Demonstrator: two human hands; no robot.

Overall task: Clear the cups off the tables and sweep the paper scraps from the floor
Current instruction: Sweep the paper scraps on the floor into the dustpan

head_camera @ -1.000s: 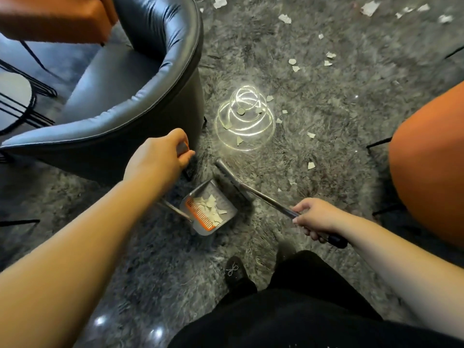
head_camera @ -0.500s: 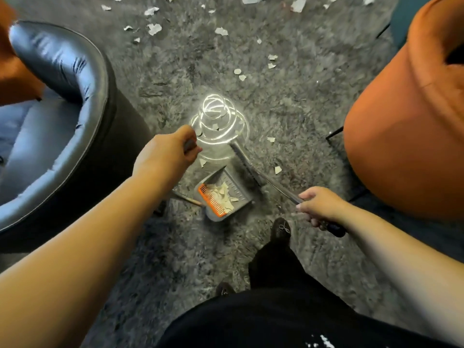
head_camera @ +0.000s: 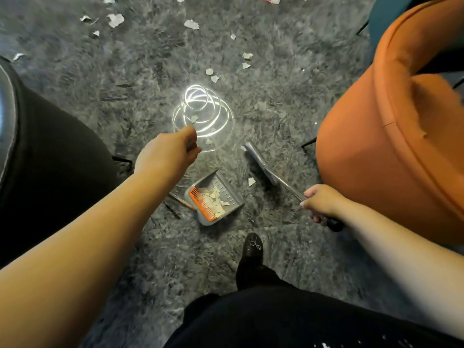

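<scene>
Head view: left hand (head_camera: pixel 167 156) grips the dustpan's upright handle, dustpan (head_camera: pixel 214 198) on the grey rug already holds scraps; right hand (head_camera: pixel 322 203) is wrapped round the broom handle, broom head (head_camera: pixel 261 163) just beside a loose paper scrap (head_camera: pixel 251 181). Best to keep the pan lip flat on the pile and flick short strokes toward it, more scraps (head_camera: pixel 247 60) lie well beyond

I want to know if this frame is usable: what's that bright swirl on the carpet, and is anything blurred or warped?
Head view: the bright rings are overexposed glare on the carpet, washing out scraps there; the paper scraps near the top edge are smeared by motion blur; the wide lens bends the orange chair and stretches the forearms; the dustpan stays fairly sharp.
</scene>
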